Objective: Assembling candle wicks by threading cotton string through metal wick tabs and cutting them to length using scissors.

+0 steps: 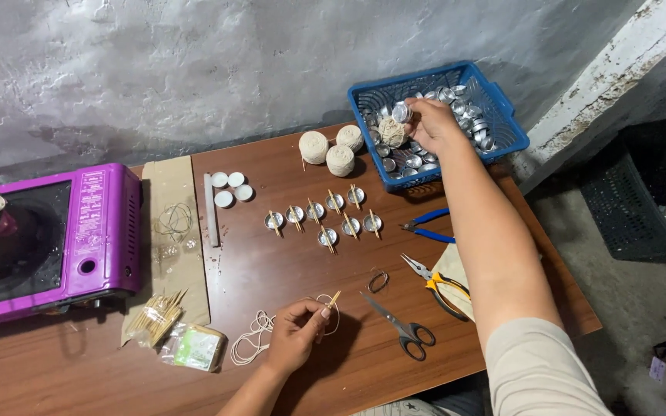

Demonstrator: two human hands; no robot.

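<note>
Right now the left hand is closed in a pinch, thumb and fingers gripping a short wooden stick with a loop of pale wick string tied about it; the stick pokes out past the fingertips, up and to the right. Just left of that hand more white string lies loose on the table. Further left sit a clear packet and a bundle of sticks on a strip of cardboard. To the right of the hand lie scissors, and beyond them yellow-handled pliers and blue-handled pliers.

The right hand is stretched far forward into a blue basket full of small metal cups. Its fingers curl down and pinch one cup at the fingertips. A ball of twine lies in the basket just under the hand, touching the cups.

Left of the basket, three more twine balls stand together on the table. Between the two hands, two rows of cups with sticks across them are set out. Left of these rest four white wax discs and a grey bar. Far to the left of the left hand stands a purple stove.
</note>
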